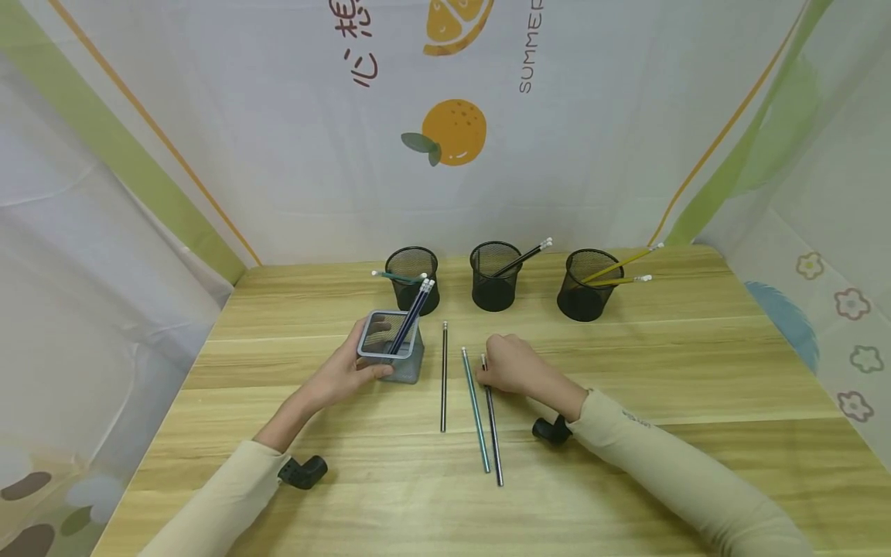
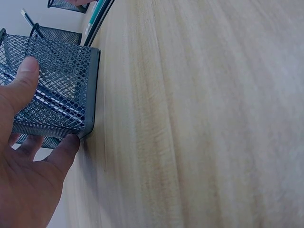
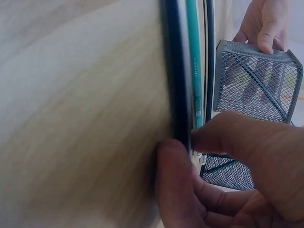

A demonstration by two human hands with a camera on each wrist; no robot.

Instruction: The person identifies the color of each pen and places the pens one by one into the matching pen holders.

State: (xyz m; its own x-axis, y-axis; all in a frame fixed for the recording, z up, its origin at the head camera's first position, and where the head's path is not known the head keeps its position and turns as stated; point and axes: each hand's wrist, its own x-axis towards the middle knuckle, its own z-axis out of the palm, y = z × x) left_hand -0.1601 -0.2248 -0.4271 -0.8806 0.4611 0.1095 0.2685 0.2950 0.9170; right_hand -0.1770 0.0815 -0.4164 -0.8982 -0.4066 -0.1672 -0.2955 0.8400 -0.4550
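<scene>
My left hand [image 1: 341, 374] grips a square grey mesh pen holder [image 1: 402, 370] from its left side, thumb in front and fingers behind. Dark blue pencils [image 1: 412, 317] with white erasers lean inside that holder. Near its eraser end, a dark blue pencil [image 1: 495, 441] is pinched between thumb and finger of my right hand [image 1: 513, 363]. In the right wrist view, the same pencil [image 3: 178, 71] rises from the fingertips. Just left of it on the table lie a teal pencil [image 1: 476, 410] and a black pencil [image 1: 444, 379], roughly parallel.
Along the back of the table [image 1: 668, 464] stand three round black mesh cups: the left cup [image 1: 415, 298] with teal pencils, the middle cup [image 1: 493, 292] with black ones, the right cup [image 1: 581, 302] with yellow ones. A printed curtain [image 1: 313, 155] hangs behind.
</scene>
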